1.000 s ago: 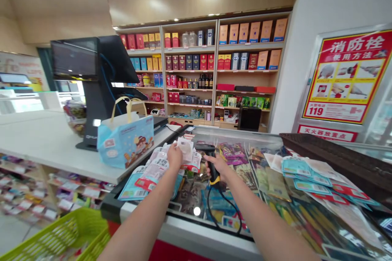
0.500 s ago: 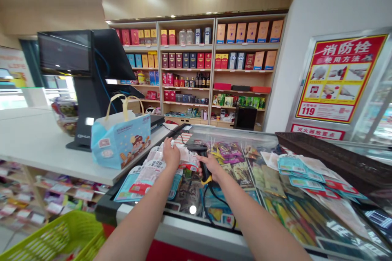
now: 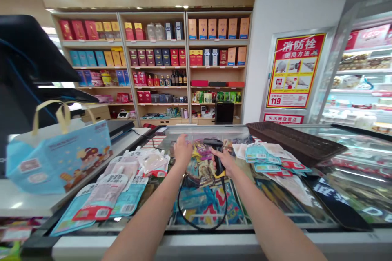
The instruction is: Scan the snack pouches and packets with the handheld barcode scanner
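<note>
My right hand (image 3: 225, 162) grips the handle of a black and yellow barcode scanner (image 3: 213, 143). Its black cable loops down across the glass freezer top (image 3: 211, 230). To the left of the scanner, my left hand (image 3: 183, 149) is raised above the glass, empty, with its fingers loosely apart. Left of that hand lies a spread pile of blue, red and white drink pouches (image 3: 119, 187). A second pile of similar pouches (image 3: 263, 158) lies to the right of the scanner, and its barcodes show on several packs.
A blue paper carrier bag (image 3: 70, 155) stands on the left counter beside a black till screen (image 3: 33, 55). At the right, a dark woven tray (image 3: 294, 142) rests on the freezer. Shelves of boxed bottles (image 3: 156, 57) line the back wall.
My view has turned right. My left hand has moved off the left pouch pile, leaving a pouch on it, and now hovers nearer the scanner. My right hand still grips the scanner.
</note>
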Demonstrator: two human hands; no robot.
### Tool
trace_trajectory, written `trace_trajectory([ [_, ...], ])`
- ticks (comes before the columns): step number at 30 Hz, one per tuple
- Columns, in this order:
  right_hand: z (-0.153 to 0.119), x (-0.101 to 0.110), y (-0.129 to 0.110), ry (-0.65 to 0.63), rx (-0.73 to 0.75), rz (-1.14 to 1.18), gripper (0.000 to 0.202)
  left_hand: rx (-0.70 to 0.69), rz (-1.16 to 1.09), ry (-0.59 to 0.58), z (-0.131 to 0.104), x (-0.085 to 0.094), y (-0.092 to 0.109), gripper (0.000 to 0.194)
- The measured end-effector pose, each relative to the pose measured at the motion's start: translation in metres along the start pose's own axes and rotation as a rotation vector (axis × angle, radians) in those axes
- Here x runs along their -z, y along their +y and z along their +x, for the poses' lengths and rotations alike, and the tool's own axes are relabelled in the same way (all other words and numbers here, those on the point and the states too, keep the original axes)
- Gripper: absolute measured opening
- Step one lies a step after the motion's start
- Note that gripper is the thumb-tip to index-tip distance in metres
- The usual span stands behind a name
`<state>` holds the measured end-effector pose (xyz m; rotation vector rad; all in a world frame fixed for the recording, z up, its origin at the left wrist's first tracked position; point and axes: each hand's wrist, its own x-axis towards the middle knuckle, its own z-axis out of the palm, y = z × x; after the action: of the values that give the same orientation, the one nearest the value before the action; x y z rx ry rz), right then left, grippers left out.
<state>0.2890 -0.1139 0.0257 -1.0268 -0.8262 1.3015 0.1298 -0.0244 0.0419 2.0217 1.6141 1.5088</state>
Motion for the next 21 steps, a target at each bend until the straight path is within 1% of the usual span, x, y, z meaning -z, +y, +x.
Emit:
trace_trajectory([
  [3,-0.005,0.043,-0.012,0.058,0.054,0.008,0.03,-0.015,-0.075,-0.186,-0.016,-0.05,0.039,0.036],
  [6,-0.011,0.081,-0.023,0.117,0.092,-0.001,0.03,-0.016,-0.112,-0.332,-0.036,-0.093,0.076,0.038],
  [8,-0.015,0.099,-0.029,0.172,0.116,-0.005,0.029,-0.007,-0.118,-0.42,-0.048,-0.116,0.096,0.039],
  [11,-0.019,0.118,-0.034,0.218,0.158,0.001,0.031,0.011,-0.115,-0.524,-0.061,-0.144,0.118,0.04],
  [13,-0.02,0.124,-0.036,0.22,0.164,0.0,0.033,0.036,-0.081,-0.576,-0.067,-0.156,0.127,0.038],
  [15,-0.019,0.127,-0.036,0.22,0.162,0.002,0.035,0.069,-0.024,-0.61,-0.07,-0.165,0.132,0.035],
  [18,-0.018,0.126,-0.036,0.198,0.158,0.004,0.036,0.113,0.0,-0.627,-0.07,-0.169,0.134,0.032],
  [21,-0.017,0.122,-0.036,0.172,0.148,0.006,0.035,0.134,-0.024,-0.637,-0.067,-0.168,0.132,0.029],
])
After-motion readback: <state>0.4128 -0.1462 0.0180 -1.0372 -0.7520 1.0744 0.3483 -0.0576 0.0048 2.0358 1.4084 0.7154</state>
